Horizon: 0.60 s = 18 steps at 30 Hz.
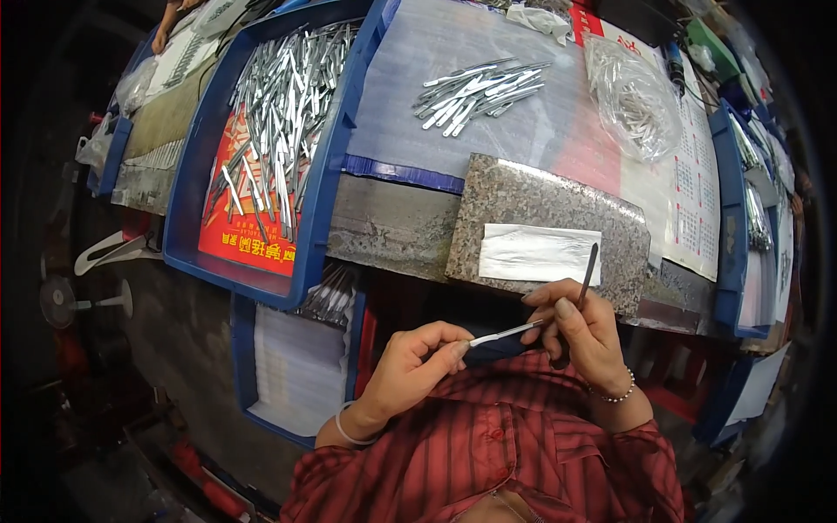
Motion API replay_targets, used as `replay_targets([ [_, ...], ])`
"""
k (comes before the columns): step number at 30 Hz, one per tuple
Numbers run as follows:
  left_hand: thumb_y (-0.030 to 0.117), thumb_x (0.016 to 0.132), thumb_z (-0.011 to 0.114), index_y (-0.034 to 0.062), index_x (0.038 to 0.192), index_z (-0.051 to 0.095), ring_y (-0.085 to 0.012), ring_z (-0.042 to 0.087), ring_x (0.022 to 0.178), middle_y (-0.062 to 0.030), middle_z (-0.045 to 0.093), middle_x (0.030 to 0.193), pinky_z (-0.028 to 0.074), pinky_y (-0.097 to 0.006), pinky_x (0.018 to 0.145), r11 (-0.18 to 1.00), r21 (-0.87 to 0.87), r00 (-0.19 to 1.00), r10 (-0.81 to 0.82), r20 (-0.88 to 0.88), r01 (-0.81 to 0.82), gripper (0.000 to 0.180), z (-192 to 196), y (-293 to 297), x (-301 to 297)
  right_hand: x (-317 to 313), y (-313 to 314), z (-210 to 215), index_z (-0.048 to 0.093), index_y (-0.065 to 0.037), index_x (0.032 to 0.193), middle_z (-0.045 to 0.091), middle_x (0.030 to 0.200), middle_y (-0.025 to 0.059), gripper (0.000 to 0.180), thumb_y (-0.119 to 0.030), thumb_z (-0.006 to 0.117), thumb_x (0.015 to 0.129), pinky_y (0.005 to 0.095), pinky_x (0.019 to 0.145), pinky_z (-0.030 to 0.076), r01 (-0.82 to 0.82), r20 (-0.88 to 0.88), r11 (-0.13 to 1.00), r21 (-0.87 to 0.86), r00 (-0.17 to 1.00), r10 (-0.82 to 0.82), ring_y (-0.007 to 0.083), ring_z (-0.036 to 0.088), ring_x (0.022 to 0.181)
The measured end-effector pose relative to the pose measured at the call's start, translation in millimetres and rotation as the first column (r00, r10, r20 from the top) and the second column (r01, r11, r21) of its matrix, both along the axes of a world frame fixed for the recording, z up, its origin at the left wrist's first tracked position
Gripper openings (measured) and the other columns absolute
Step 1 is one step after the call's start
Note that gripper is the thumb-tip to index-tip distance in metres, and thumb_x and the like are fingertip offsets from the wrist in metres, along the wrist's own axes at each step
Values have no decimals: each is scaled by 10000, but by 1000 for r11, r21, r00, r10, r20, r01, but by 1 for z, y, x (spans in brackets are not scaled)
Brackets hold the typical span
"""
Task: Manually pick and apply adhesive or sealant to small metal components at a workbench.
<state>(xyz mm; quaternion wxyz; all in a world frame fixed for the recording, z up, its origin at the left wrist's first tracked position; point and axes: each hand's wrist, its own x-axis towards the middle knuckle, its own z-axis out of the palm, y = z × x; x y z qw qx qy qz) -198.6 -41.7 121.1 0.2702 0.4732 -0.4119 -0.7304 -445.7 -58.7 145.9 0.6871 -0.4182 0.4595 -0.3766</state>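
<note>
My left hand [417,362] is closed, pinching one end of a slim silver metal piece [501,335] between thumb and fingers. The far end of that piece reaches the fingertips of my right hand [586,329]. That hand is closed too, around a thin dark stick-like tool [591,266] that points up and away from me. Just beyond my hands, a folded white cloth or paper [527,253] lies on a speckled stone block [549,196]. Farther back, a loose pile of similar silver pieces [471,98] rests on a plastic-covered sheet [392,105].
At left, a blue tray [330,166] holds many silver pieces; another blue tray [301,375] sits below it. A clear bag of pale pieces [636,105] lies back right. Blue trays [731,218] line the right. Another person's hand [160,39] shows at the far left.
</note>
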Motion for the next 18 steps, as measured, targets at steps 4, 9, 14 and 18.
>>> replay_targets([
  [4, 97, 968, 561, -16, 1030, 645, -18, 526, 642, 6, 606, 727, 417, -174, 550, 999, -4, 998, 36, -53, -36, 154, -1, 4, 2, 6, -1, 1, 581, 23, 1129, 631, 853, 78, 220, -144, 515, 1001, 190, 529, 441, -17, -39, 1000, 25, 999, 18, 67, 601, 653],
  [9, 92, 960, 562, -16, 1002, 648, -17, 529, 642, 5, 609, 725, 424, -182, 561, 999, 0, 999, 39, -13, -39, 144, -1, 11, 9, 19, 6, -8, 592, 16, 1020, 634, 807, 47, 140, 17, 619, 883, 217, 599, 491, -46, -194, 991, -124, 981, 22, 87, 633, 709],
  [14, 71, 929, 593, -11, 986, 651, -42, 572, 666, -13, 637, 736, 456, -212, 578, 986, -166, 986, 26, 166, 2, 116, 6, 19, 26, 32, 1, -5, 542, 16, 1119, 630, 782, 46, 206, 14, 544, 913, 217, 589, 481, -180, -224, 981, -70, 961, 161, 82, 612, 662],
  [18, 52, 920, 586, -6, 978, 655, -82, 597, 687, -57, 653, 745, 469, -239, 610, 934, -251, 866, 335, 371, -254, 107, -8, 51, 65, 34, -1, -7, 497, 17, 1236, 679, 800, 79, 285, -39, 472, 957, 208, 530, 420, -137, -210, 988, -70, 970, 120, 48, 503, 560],
])
